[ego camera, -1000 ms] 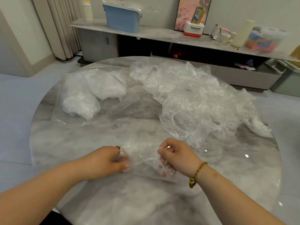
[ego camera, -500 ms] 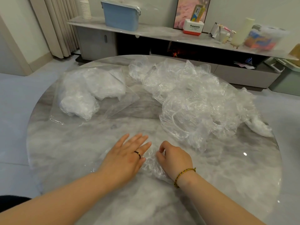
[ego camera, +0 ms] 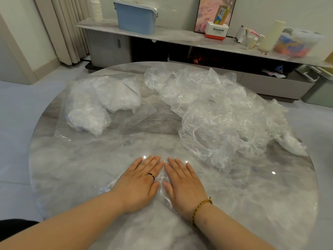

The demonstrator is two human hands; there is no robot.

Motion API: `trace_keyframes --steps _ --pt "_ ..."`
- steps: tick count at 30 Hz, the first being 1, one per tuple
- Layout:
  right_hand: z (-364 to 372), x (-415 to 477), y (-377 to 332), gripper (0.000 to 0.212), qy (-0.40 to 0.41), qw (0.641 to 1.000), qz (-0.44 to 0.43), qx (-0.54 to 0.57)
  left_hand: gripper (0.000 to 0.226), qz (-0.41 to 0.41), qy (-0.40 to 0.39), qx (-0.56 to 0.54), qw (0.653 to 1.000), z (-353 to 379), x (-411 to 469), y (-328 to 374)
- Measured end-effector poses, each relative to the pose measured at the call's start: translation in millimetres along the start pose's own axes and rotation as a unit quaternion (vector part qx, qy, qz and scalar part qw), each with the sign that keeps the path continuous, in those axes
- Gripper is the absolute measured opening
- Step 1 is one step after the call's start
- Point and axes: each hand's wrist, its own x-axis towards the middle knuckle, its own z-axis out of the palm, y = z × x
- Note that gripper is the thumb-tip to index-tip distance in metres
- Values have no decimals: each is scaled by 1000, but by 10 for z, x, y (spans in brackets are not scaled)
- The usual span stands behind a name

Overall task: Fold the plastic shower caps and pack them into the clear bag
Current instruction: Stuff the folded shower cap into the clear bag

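On the near side of the pile (ego camera: 216, 112) of loose caps, toward the person, both hands now lie flat on one cap (ego camera: 161, 177), side by side and almost touching. A second ago both fists were clenched on the cap's two ends. Half a second ago the left hand (ego camera: 138, 183) had spread out while the right hand (ego camera: 183, 184) was still pinching the plastic. Now the right has let go as well. All the fingers (ego camera: 153, 161) are straight and released, pressing down and grasping nothing.

The cap is pinned to the bench (ego camera: 252, 204) under the palms. Only a crinkled strip shows between the hands, plus a faint edge beyond the left wrist. How neatly it is folded underneath cannot be told.

The gathering seems finished and this looks like the flattening stage, squeezing air out so the fold holds. Thin film like this probably springs back, so the cap may puff open once the pressure lifts.

Left of the pile the bag (ego camera: 133, 116) lies flat, with a few folded caps (ego camera: 86, 114) bunched inside and its open end apparently toward the middle of the bench. Nothing there has shifted, and neither has the pile. Most of the job remains, since the pile is far larger than what is packed.
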Motion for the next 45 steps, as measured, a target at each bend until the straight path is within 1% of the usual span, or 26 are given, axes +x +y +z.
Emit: trace_keyframes --steps 5,6,9,10,12,14,15,16,17,18,19,21,23,25,29,31,33,35,37,38,39,40,41,42,43,45 --pt "23 8 45 77 5 999 -20 28 50 1 -6 15 1000 -2 -11 21" --pt "25 5 35 77 5 999 -26 24 55 -8 -2 6 1000 0 -15 21" --pt "75 4 44 76 53 998 -42 1 66 -46 10 -16 999 -100 -5 39" --pt "89 2 48 74 68 997 -42 -1 76 -30 27 -7 999 -70 20 31" --pt "116 7 58 57 131 990 -47 8 92 -16 11 -52 998 -99 23 14" --pt "119 18 49 39 207 976 -31 58 110 -29 9 -81 996 -182 41 -37" --pt "104 27 44 33 255 960 -20 116 112 -43 23 -95 994 -218 47 -61" --pt "47 35 38 28 281 945 -20 164 102 -56 46 -114 991 -263 54 -91" --pt "-23 33 31 25 285 939 -34 189 82 -66 69 -126 987 -288 64 -121" --pt "-101 20 21 25 271 944 -59 178 60 -78 77 -136 985 -319 73 -147" --pt "-149 7 14 26 257 951 -99 143 47 -96 72 -147 982 -355 69 -174" --pt "-184 -32 23 22 221 960 -167 34 42 -127 50 -173 975 -399 76 -217" --pt "-142 -67 11 31 181 966 -183 -14 39 -150 17 -199 968 -414 80 -263" --pt "-99 -55 16 39 160 973 -165 -22 33 -155 -7 -212 965 -405 85 -276" --pt "-81 48 158 40 197 973 -113 -45 40 -128 -57 -231 963 -431 37 -256" --pt "-48 73 234 34 232 970 -73 -31 46 -100 -75 -208 970 -457 13 -218" --pt "-71 54 206 24 268 962 -52 15 48 -91 -80 -183 976 -475 -2 -199" --pt "-90 0 98 28 270 952 -104 98 44 -96 -80 -189 974 -476 -6 -198" --pt "-115 -124 -60 28 214 940 -218 153 38 -103 -68 -195 973 -469 -12 -210" --pt "-121 -196 -137 32 175 936 -266 149 37 -104 -59 -190 974 -470 -18 -218" --pt "-116 -244 -189 44 144 935 -300 126 36 -104 -52 -183 976 -475 -22 -223" --pt "-111 -272 -216 56 111 937 -315 97 34 -100 -44 -172 979 -480 -28 -223" --pt "-106 -285 -234 61 85 942 -313 79 31 -95 -33 -156 983 -480 -31 -227" --pt "-103 -279 -237 58 77 944 -309 80 28 -87 -19 -143 986 -484 -27 -235" --pt "-110 -261 -225 46 79 944 -307 90 26 -78 -4 -138 987 -480 -28 -249" --pt "-148 -214 -194 14 73 945 -302 99 31 -52 25 -155 986 -476 -36 -277"
